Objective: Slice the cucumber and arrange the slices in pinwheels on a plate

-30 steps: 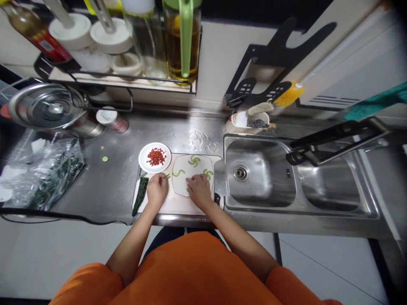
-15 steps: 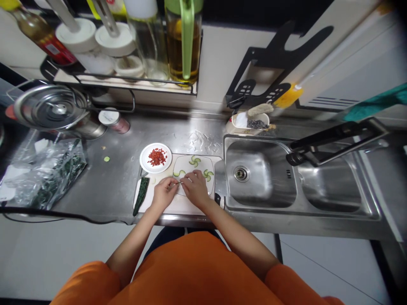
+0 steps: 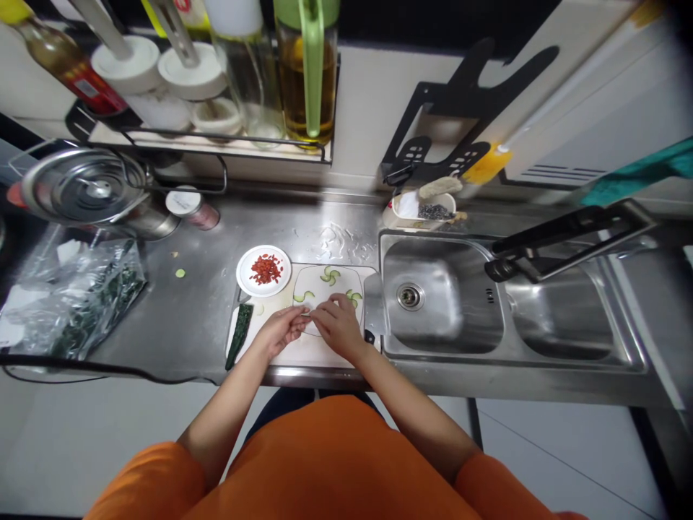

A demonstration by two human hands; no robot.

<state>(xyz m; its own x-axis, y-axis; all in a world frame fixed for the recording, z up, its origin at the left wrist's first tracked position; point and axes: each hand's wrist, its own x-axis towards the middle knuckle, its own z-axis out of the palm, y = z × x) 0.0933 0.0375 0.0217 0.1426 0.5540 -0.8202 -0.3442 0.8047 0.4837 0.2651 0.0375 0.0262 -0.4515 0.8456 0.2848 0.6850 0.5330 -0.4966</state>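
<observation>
Over the front of a white square plate (image 3: 320, 287), my left hand (image 3: 281, 331) and my right hand (image 3: 340, 326) meet, fingertips pinched on a thin cucumber slice (image 3: 306, 314) between them. On that plate, curved green-edged slices form a pinwheel (image 3: 329, 276) at the back. Another group (image 3: 354, 297) lies at the right, partly behind my right hand, and a few slices (image 3: 304, 297) lie at the left. The plate rests on a pale cutting board (image 3: 292, 357). A dark green cucumber piece (image 3: 239, 336) lies on the board's left side.
A round white plate (image 3: 250, 289) of red goji berries touches the board's back left. Right of the board lies a broad knife (image 3: 376, 296), beside the steel sink (image 3: 444, 289). A plastic bag of greens (image 3: 97, 303), a lidded pot (image 3: 97, 188) and a jar (image 3: 193, 207) stand left.
My left hand has turned, so its curled fingers show more. My right hand has shifted slightly right and down. The slice stays between the fingertips, and more of the plate's left slices is visible.
</observation>
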